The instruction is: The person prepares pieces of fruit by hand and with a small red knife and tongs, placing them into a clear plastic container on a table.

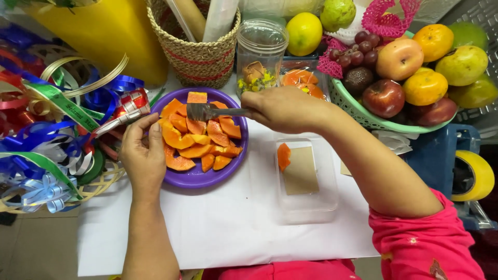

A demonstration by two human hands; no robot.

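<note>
The right hand (282,108) is clamped on a fork (207,111) over the papaya slices (199,139) on the purple plate (193,177) near the surface's far edge, while the left hand (142,155), fingers loosely curled and holding nothing, steadies the plate's rim, so spearing a slice squarely seems wise.

I see orange papaya pieces (199,137) on a purple plate (194,179), and a grey metal fork (207,111) above them. The bench (223,223) is covered in white. My sleeve (423,243) is pink. A woven tan basket (197,59) has red bands. The fruit basket (358,111) is pale green; ribbons (46,129) are blue, green, red and silver.
</note>
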